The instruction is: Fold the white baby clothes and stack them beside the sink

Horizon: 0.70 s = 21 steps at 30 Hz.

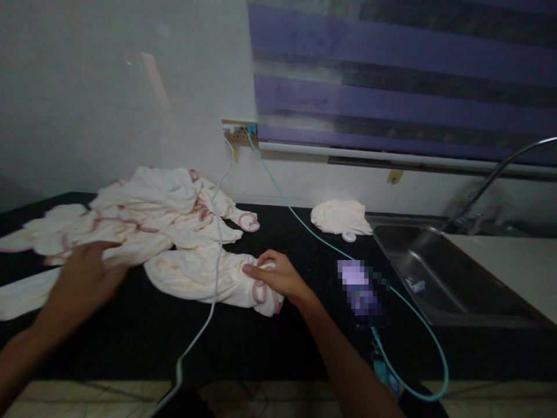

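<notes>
A pile of cream cloth garments with pink trim (152, 200) lies on the left of the dark countertop. In front of it, a cream garment piece (187, 273) stretches toward the right, with pink trim at its end. My right hand (281, 276) grips that trimmed end, thumb on top and fingers curled around the far side. My left hand (89, 276) is over the front of the pile, fingers stretched and thumb apart; it is slightly blurred, and I cannot tell whether it touches the cloth. A white cable (217, 232) crosses over the garment piece.
A teal cable (300, 217) runs from the wall outlet (240, 133) to a phone (359, 287) and loops over the counter's front edge. A folded cream cloth (339, 216) lies at the back beside a small white round object (348, 237). The steel sink (418, 252) is at right.
</notes>
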Each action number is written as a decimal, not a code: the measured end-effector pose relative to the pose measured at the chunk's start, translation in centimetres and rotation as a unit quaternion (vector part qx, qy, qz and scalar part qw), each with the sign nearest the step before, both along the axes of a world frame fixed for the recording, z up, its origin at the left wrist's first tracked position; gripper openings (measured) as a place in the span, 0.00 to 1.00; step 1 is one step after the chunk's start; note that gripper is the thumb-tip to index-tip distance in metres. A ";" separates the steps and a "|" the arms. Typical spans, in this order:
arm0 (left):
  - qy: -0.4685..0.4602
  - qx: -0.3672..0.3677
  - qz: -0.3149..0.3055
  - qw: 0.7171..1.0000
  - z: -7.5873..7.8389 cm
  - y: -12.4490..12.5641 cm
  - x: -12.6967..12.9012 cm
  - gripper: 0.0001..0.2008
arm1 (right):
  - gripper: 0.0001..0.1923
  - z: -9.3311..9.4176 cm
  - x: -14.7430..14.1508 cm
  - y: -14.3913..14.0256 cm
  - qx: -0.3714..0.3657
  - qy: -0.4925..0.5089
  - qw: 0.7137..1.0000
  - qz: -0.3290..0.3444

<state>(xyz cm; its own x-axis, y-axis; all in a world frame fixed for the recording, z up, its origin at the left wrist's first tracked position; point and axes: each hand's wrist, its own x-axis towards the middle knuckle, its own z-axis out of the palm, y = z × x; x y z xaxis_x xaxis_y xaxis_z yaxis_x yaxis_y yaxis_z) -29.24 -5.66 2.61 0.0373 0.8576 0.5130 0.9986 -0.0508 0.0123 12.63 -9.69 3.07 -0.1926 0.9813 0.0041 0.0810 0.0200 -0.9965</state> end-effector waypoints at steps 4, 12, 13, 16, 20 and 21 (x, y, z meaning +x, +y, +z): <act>-0.065 -0.074 -0.131 0.986 -2.0 -2.2 6.6 0.21 | 0.38 1.2 1.5 -0.7 -0.085 0.168 0.974 0.124; -0.135 -0.070 -0.275 0.949 -2.7 -7.6 17.8 0.20 | 0.29 -0.1 1.7 0.7 0.004 0.168 0.981 0.101; -0.125 -0.065 -0.280 0.950 -2.7 -7.8 18.8 0.21 | 0.26 -0.4 1.5 0.9 0.016 0.173 0.980 0.093; -0.090 -0.047 -0.254 0.962 -3.0 -7.9 21.9 0.29 | 0.23 -0.6 0.7 1.2 0.054 0.196 0.978 0.041; -0.059 -0.064 -0.139 0.986 -3.1 -7.7 25.3 0.29 | 0.24 -0.1 0.0 0.7 0.088 0.204 0.975 0.011; -0.065 -0.064 -0.122 0.988 -2.8 -7.6 25.9 0.27 | 0.24 0.0 -0.1 0.6 0.091 0.208 0.974 0.018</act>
<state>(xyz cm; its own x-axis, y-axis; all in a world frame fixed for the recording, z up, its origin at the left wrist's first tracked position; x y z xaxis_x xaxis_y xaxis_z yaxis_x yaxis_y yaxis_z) -3.34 -13.24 -0.24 0.1920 0.8893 0.4152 0.9463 -0.2798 0.1618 12.55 -9.05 3.06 -0.1708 0.9500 0.2616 -0.3323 0.1944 -0.9229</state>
